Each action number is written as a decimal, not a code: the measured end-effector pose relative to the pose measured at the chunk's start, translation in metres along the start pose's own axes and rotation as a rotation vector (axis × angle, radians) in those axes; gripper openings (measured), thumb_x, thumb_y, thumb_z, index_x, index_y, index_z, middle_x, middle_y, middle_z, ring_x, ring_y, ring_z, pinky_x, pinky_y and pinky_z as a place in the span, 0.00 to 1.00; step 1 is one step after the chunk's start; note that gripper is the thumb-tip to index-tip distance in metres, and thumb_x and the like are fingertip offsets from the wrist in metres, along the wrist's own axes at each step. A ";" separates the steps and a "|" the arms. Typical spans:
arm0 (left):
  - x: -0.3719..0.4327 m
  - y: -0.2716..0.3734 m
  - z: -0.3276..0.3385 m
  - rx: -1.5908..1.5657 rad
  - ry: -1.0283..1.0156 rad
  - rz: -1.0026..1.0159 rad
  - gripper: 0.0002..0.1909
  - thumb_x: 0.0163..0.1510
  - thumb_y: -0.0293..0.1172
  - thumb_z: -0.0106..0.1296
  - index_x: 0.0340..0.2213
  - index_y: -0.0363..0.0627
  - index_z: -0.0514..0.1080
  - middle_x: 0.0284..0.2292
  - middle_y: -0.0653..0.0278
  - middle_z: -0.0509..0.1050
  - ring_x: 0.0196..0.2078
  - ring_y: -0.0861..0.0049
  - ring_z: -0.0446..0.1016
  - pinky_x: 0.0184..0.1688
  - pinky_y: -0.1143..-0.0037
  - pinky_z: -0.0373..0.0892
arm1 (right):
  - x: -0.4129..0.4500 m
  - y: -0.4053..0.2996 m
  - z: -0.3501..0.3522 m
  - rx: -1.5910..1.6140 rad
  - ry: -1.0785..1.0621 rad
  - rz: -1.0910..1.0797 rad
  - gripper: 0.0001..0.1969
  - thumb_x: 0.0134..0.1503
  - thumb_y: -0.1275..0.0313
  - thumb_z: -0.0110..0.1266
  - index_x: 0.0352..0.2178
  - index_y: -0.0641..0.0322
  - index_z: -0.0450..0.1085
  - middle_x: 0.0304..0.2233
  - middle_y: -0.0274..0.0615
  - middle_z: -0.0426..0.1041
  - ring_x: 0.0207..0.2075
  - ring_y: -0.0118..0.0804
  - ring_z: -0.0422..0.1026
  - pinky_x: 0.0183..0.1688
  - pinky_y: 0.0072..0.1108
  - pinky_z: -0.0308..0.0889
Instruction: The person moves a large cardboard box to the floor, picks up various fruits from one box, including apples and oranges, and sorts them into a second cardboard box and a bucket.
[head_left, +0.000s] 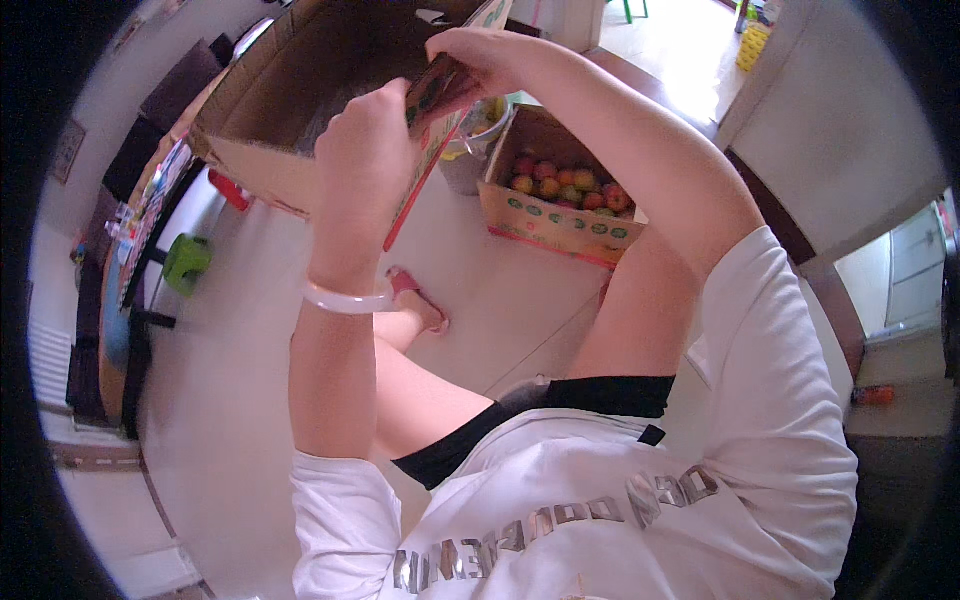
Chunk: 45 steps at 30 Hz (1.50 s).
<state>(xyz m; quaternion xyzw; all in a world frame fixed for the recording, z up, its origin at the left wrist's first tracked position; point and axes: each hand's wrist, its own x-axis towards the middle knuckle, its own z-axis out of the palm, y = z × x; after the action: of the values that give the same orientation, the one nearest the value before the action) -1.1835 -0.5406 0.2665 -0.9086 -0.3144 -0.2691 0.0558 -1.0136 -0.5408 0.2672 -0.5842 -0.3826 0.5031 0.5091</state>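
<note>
A large open cardboard box (262, 169) is raised off the floor at the upper left, tilted, with its dark inside showing. My left hand (367, 135), with a pale bangle on the wrist, grips the box's near edge. My right hand (480, 67) holds the same edge farther up, its fingers partly hidden behind the cardboard. Past the raised box, a second cardboard box (559, 232) stands on the floor with many red and yellow round fruits (570, 184), which look like apples. Beside it is a bucket-like container (461, 169) with yellowish things in it, partly covered by the raised box.
A green plastic stool (187, 262) and a red object (229, 189) are on the floor at the left, near a long table (116, 330) with items on it. My legs are spread, with a slippered foot (405, 281) below the raised box. A doorway opens at the upper right.
</note>
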 end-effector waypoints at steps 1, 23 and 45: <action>0.006 0.004 0.003 0.000 0.031 0.066 0.11 0.46 0.28 0.46 0.34 0.44 0.68 0.26 0.52 0.72 0.31 0.57 0.72 0.33 0.65 0.68 | -0.001 -0.001 -0.009 0.000 0.019 0.001 0.12 0.46 0.72 0.39 0.27 0.75 0.62 0.30 0.52 0.70 0.30 0.43 0.72 0.38 0.28 0.71; -0.030 0.062 0.355 -0.063 -0.893 0.629 0.09 0.42 0.30 0.46 0.28 0.43 0.72 0.27 0.58 0.74 0.31 0.67 0.73 0.32 0.70 0.69 | -0.002 0.057 -0.281 0.228 0.652 0.054 0.15 0.50 0.70 0.38 0.33 0.77 0.57 0.36 0.60 0.66 0.36 0.48 0.71 0.40 0.24 0.70; -0.076 0.075 0.328 -0.156 -1.011 0.682 0.06 0.39 0.25 0.46 0.21 0.41 0.73 0.24 0.53 0.73 0.29 0.62 0.73 0.29 0.69 0.70 | 0.064 0.178 -0.320 0.775 0.826 0.014 0.11 0.53 0.72 0.31 0.36 0.71 0.50 0.36 0.53 0.60 0.36 0.47 0.67 0.36 0.37 0.73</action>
<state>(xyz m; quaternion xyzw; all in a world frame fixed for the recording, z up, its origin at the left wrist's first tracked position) -1.0398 -0.5524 -0.0467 -0.9746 0.0272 0.2060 -0.0837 -0.6992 -0.5802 0.0723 -0.5055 0.0648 0.3397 0.7905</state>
